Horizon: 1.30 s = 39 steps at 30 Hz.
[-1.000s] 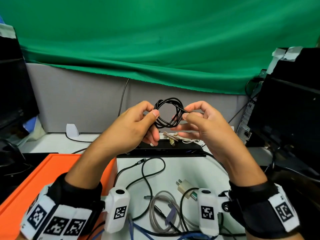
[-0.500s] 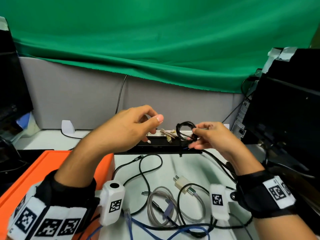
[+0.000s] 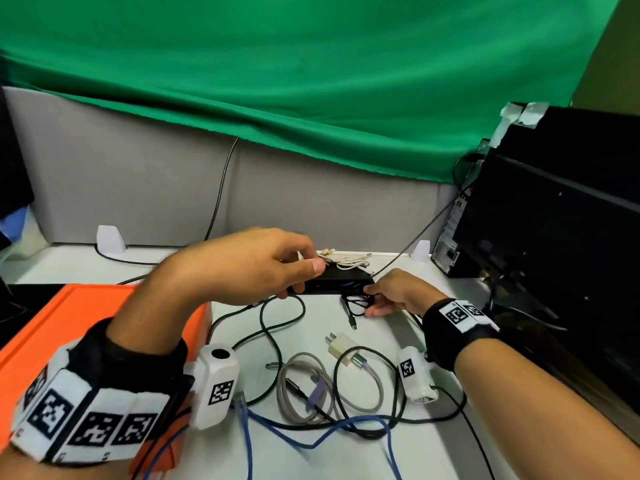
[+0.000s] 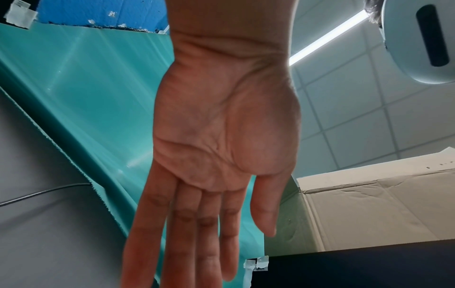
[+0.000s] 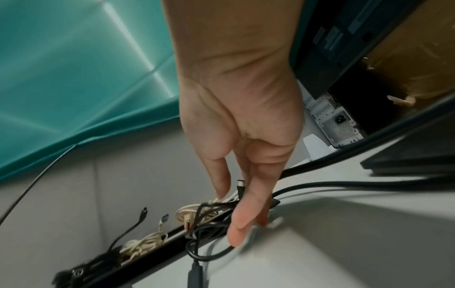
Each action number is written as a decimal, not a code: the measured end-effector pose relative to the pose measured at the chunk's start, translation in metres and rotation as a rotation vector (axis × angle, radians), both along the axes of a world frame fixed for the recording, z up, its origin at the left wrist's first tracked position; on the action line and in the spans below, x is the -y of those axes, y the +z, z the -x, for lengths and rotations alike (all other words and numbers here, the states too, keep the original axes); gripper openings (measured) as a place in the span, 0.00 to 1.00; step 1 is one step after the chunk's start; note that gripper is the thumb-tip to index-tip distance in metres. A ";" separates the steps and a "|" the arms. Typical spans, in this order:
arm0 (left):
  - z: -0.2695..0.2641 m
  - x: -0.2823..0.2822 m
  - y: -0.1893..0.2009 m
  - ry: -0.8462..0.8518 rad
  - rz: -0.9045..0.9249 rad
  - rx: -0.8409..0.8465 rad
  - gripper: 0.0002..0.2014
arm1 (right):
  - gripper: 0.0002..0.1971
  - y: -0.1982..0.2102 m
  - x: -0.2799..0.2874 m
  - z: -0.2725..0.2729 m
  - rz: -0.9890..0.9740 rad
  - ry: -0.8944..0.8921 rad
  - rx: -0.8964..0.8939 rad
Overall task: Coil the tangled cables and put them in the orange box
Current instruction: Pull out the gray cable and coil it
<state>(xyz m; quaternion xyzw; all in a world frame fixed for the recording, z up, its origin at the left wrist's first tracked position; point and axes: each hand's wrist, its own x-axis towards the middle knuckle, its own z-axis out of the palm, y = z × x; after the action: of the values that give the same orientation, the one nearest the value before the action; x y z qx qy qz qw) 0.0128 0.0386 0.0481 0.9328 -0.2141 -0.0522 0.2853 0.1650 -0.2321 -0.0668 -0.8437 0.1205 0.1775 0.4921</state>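
Note:
My right hand [image 3: 370, 301] is low over the white table and pinches a small coiled black cable [image 3: 356, 303] between thumb and fingers, just in front of a flat black device [image 3: 346, 285]. In the right wrist view the thumb [image 5: 236, 230] lies over the black cable's loops [image 5: 209, 233], which touch the table. Above the device's left part my left hand [image 3: 304, 280] hovers with nothing in it; the left wrist view shows its fingers [image 4: 187, 233] straight. The orange box [image 3: 104, 306] stands at the left under my left forearm.
Loose cables lie tangled in the near middle: a grey cable [image 3: 301, 386], a blue cable [image 3: 311, 441], a long black cable [image 3: 277, 341] and a white charger plug [image 3: 341, 344]. A bundled white cable [image 3: 346, 263] sits on the device. Black monitors and a computer stand at the right [image 3: 554, 237].
My left hand let go of the black coil and opened. The right hand carried the coil down from chest height to the table beside the black device.

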 end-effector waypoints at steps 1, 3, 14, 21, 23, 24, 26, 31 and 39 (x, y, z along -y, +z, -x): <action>0.000 0.000 0.000 -0.003 -0.003 -0.003 0.13 | 0.16 0.000 -0.002 -0.001 0.026 0.003 0.004; 0.000 0.000 -0.001 -0.006 -0.010 -0.003 0.13 | 0.15 0.004 -0.006 0.000 0.157 0.027 0.016; 0.001 0.000 0.001 0.007 -0.045 0.008 0.14 | 0.27 0.030 -0.049 0.069 0.953 0.752 0.047; -0.002 0.003 -0.004 -0.012 -0.059 0.005 0.12 | 0.17 0.034 -0.040 0.080 1.099 0.934 0.066; -0.002 0.009 -0.007 -0.022 -0.081 0.006 0.14 | 0.11 0.056 -0.034 0.081 0.942 0.910 0.212; -0.004 0.013 -0.010 -0.028 -0.101 0.021 0.15 | 0.09 0.071 -0.032 0.083 0.837 0.870 0.312; -0.008 0.023 -0.017 -0.031 -0.158 0.087 0.17 | 0.09 0.102 -0.033 0.092 0.553 0.772 0.498; -0.010 0.038 -0.017 -0.013 0.483 -0.030 0.08 | 0.07 0.139 -0.046 0.118 -0.119 0.534 0.802; 0.003 -0.009 0.018 0.089 0.979 0.067 0.05 | 0.04 0.133 -0.004 0.113 -0.274 0.047 1.196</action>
<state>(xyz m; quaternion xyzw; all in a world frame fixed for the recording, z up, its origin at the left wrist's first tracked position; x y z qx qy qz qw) 0.0099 0.0477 0.0657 0.6986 -0.1825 0.0965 0.6851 0.0525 -0.2276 0.0658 -0.7287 -0.2189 -0.3020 0.5744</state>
